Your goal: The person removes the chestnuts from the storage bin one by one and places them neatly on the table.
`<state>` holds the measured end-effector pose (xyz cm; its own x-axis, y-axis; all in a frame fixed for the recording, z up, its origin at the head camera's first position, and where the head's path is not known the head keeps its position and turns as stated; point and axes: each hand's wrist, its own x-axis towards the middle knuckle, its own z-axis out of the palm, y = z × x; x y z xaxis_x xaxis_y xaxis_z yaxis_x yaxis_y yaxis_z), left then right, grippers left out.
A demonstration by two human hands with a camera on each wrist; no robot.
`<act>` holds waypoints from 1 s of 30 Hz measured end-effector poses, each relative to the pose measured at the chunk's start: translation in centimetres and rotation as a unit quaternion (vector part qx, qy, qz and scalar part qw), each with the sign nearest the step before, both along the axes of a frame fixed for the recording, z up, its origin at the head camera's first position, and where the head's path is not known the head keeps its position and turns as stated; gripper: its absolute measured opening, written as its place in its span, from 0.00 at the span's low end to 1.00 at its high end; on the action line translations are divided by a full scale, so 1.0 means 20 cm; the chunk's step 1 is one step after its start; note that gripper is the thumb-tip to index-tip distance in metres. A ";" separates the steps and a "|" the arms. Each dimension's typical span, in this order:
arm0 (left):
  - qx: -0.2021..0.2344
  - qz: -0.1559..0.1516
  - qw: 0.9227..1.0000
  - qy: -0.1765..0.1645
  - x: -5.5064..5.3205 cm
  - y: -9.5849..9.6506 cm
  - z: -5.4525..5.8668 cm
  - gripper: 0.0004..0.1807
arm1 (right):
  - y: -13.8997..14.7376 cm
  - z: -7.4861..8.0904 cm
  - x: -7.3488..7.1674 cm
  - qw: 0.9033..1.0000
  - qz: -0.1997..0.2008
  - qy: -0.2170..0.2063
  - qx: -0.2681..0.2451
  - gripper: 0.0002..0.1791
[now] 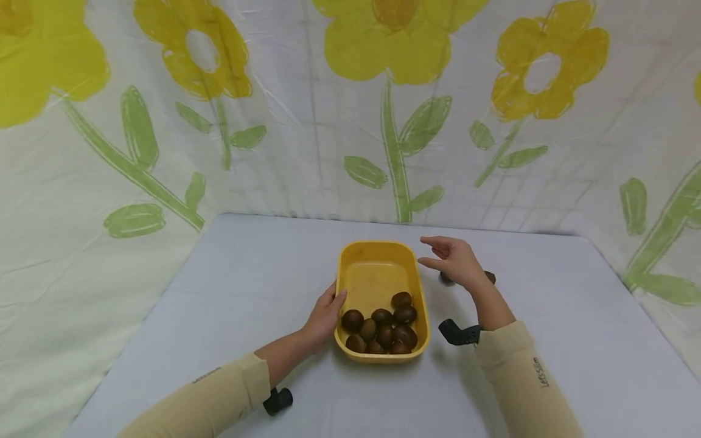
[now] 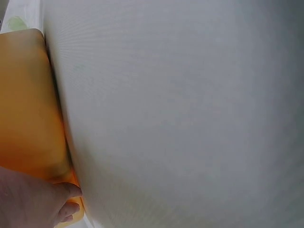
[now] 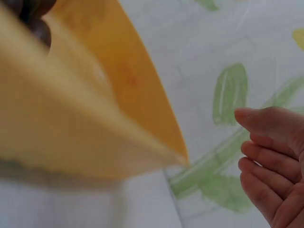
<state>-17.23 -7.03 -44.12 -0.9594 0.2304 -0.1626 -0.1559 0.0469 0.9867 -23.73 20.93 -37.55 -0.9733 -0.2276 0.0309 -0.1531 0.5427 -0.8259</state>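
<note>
My left hand (image 1: 320, 319) grips the left rim of a yellow plastic tray (image 1: 375, 281), with the thumb over the edge. Several dark brown chestnuts (image 1: 385, 334) are gathered in the tray's near end, while its far part shows bare plastic. In the left wrist view, fingers (image 2: 69, 190) curl at the tray's side (image 2: 28, 104). Just off the tray's far right corner, my right hand (image 1: 457, 261) is held with thumb and fingers apart and nothing between them. The right wrist view also shows that hand (image 3: 275, 156) apart from the tray.
Beyond the right hand, a chestnut (image 1: 446, 278) lies on the white-covered table (image 1: 263, 261), partly hidden. Another brown piece (image 1: 490, 277) shows behind the right wrist. A cloth with painted yellow flowers (image 1: 389, 36) hangs behind the table. Each wrist wears a black camera mount (image 1: 459, 333).
</note>
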 end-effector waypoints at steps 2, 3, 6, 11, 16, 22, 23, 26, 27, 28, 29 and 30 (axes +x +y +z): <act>0.000 -0.001 1.000 0.001 0.00 0.00 0.00 0.29 | -0.06 0.01 -0.01 1.000 0.017 0.008 -0.004 0.29; -0.001 -0.001 1.000 0.002 0.00 0.00 0.00 0.28 | -0.08 0.01 -0.01 1.000 0.027 0.012 -0.007 0.29; -0.004 0.000 1.000 0.001 0.00 0.00 0.00 0.28 | -0.17 0.01 -0.01 0.998 0.056 0.023 -0.011 0.28; -0.010 0.001 1.000 -0.002 0.00 0.00 0.00 0.28 | -0.32 0.00 -0.02 0.995 0.093 0.027 -0.008 0.27; -0.015 0.003 1.000 -0.003 0.00 -0.01 0.00 0.28 | -0.44 -0.01 -0.03 0.991 0.126 0.033 -0.007 0.26; -0.013 -0.006 1.000 -0.002 0.00 -0.01 0.01 0.28 | -0.54 -0.06 -0.02 0.985 0.167 0.041 0.006 0.25; -0.012 -0.009 1.000 -0.002 0.00 -0.01 0.01 0.29 | -0.55 -0.06 -0.02 0.984 0.171 0.041 0.013 0.24; -0.013 -0.017 1.000 0.001 0.00 -0.01 0.01 0.29 | -0.57 -0.08 -0.02 0.983 0.177 0.034 0.033 0.21; -0.013 -0.018 1.000 0.002 0.00 -0.01 0.01 0.29 | -0.58 -0.09 -0.02 0.982 0.179 0.036 0.042 0.21; -0.012 -0.019 1.000 0.002 0.00 -0.01 0.01 0.29 | -0.58 -0.09 -0.02 0.981 0.182 0.037 0.052 0.21; -0.011 -0.019 1.000 0.004 0.00 -0.01 0.01 0.29 | -0.59 -0.10 -0.02 0.980 0.186 0.040 0.063 0.20; -0.010 -0.017 1.000 0.005 0.00 -0.01 0.01 0.29 | -0.59 -0.10 -0.02 0.978 0.193 0.041 0.071 0.20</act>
<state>-17.21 -7.25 -43.89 -0.9526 0.2600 -0.1583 -0.1443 0.0719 0.9869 -24.09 9.05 -39.58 -0.8100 -0.5845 0.0475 -0.4317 0.5395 -0.7229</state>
